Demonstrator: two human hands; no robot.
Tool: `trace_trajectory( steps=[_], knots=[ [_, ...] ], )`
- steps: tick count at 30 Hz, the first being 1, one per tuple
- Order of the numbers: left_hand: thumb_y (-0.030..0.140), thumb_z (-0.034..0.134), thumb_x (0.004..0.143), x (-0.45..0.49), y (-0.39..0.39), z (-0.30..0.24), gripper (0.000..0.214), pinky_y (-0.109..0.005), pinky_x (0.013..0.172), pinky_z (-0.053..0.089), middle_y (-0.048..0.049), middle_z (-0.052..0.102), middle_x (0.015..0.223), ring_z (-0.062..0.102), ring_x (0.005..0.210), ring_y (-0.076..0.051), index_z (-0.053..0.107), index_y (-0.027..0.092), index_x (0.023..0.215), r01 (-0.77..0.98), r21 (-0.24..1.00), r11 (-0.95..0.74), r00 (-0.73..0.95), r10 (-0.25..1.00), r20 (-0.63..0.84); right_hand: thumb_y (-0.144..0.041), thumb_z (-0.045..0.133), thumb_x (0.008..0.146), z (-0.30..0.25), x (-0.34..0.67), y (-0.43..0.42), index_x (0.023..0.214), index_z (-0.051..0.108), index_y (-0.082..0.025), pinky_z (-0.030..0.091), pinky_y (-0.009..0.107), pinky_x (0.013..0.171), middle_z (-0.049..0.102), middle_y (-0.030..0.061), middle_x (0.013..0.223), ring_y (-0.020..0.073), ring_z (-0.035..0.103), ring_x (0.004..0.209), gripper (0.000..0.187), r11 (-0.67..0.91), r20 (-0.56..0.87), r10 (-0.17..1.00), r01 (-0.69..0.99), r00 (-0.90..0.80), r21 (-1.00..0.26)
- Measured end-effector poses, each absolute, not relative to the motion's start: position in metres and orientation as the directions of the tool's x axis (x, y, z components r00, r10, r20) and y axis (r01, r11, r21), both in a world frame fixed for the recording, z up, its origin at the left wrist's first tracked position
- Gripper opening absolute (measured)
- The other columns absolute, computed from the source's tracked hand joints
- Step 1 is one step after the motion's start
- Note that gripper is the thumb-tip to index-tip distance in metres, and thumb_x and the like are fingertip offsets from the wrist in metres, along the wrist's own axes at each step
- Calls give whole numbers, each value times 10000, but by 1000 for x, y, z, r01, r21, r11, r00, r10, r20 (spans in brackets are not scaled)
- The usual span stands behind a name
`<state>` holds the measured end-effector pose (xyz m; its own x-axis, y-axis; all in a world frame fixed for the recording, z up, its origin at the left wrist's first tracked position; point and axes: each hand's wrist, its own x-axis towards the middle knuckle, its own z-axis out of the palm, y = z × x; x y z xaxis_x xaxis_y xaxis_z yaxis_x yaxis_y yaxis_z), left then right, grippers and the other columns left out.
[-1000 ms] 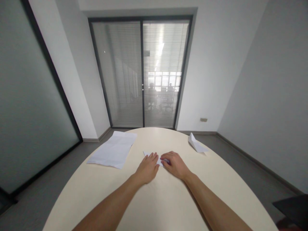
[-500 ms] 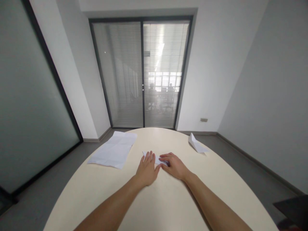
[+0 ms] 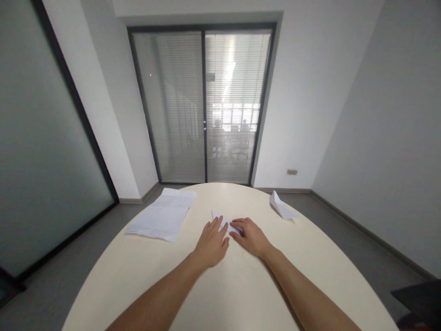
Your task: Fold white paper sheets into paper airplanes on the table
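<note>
A single head-worn camera looked forward and slightly down across the round table (image 3: 241, 294) toward the sliding glass doors (image 3: 205, 105). It sat near the table's close edge, forearms entering from below. No second view shared the scene.

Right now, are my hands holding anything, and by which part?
Nothing is lifted. Both hands, left and right, press flat on the small folded paper on the table, covering its near part.
</note>
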<state>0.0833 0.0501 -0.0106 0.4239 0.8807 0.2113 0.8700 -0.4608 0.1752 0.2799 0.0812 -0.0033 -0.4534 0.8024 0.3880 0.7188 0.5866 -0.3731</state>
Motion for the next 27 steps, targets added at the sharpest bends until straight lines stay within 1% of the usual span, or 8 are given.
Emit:
trace_trajectory(
  steps=[2, 4, 10, 14, 16, 20, 23, 27],
  knots=[
    [355, 350, 987, 83, 50, -9, 530, -465, 1197, 236, -120, 318, 1594, 294, 1466, -269, 406, 195, 1489, 859, 174, -481, 440, 869, 228, -356, 599, 907, -5, 281, 82, 1194, 698, -210, 447, 371, 997, 693, 78, 1217, 248, 599, 1115, 337, 569, 401, 811, 736, -427, -367],
    [366, 349, 990, 84, 51, -9, 531, -465, 1191, 252, -126, 343, 1581, 319, 1454, -270, 410, 193, 1488, 858, 177, -483, 445, 869, 216, -351, 595, 906, -6, 282, 82, 1212, 684, -205, 443, 372, 999, 697, 77, 1209, 249, 597, 1112, 351, 555, 402, 818, 746, -411, -368],
    [435, 300, 1004, 84, 51, -11, 586, -515, 1199, 207, -143, 252, 1612, 226, 1492, -288, 332, 177, 1528, 882, 185, -434, 411, 900, 147, -335, 591, 894, -3, 281, 80, 1251, 650, -203, 436, 365, 987, 698, 76, 1200, 252, 590, 1104, 385, 520, 392, 839, 766, -377, -377],
    [464, 298, 999, 84, 51, -12, 625, -513, 1203, 191, -176, 247, 1607, 209, 1495, -304, 327, 132, 1528, 904, 184, -386, 362, 920, 148, -338, 608, 879, -2, 281, 79, 1237, 647, -176, 438, 359, 963, 699, 91, 1165, 255, 591, 1068, 395, 478, 400, 856, 797, -329, -368],
    [483, 312, 995, 84, 51, -12, 618, -516, 1202, 192, -160, 251, 1611, 215, 1492, -315, 338, 169, 1528, 902, 194, -385, 360, 920, 153, -337, 613, 875, -2, 281, 79, 1224, 651, -171, 438, 356, 957, 697, 92, 1153, 254, 590, 1060, 388, 463, 399, 862, 806, -313, -368],
    [510, 357, 987, 82, 50, -12, 550, -542, 1192, 192, -81, 239, 1628, 220, 1487, -336, 361, 338, 1509, 884, 227, -409, 381, 911, 158, -333, 614, 874, -2, 282, 80, 1234, 643, -173, 436, 346, 961, 692, 91, 1149, 246, 588, 1065, 395, 458, 395, 866, 804, -307, -380],
    [530, 353, 985, 82, 49, -10, 544, -540, 1196, 180, -72, 223, 1634, 213, 1492, -325, 384, 342, 1495, 878, 239, -415, 386, 908, 161, -331, 611, 873, -1, 283, 80, 1234, 645, -178, 438, 347, 963, 695, 87, 1148, 246, 590, 1061, 394, 465, 384, 866, 796, -319, -387],
    [553, 346, 979, 82, 48, -8, 566, -540, 1199, 175, -82, 279, 1614, 233, 1488, -306, 399, 314, 1489, 874, 238, -424, 396, 904, 159, -340, 600, 880, 0, 283, 80, 1219, 659, -179, 443, 360, 961, 702, 86, 1139, 256, 592, 1063, 380, 469, 375, 867, 794, -329, -387]
  ],
)
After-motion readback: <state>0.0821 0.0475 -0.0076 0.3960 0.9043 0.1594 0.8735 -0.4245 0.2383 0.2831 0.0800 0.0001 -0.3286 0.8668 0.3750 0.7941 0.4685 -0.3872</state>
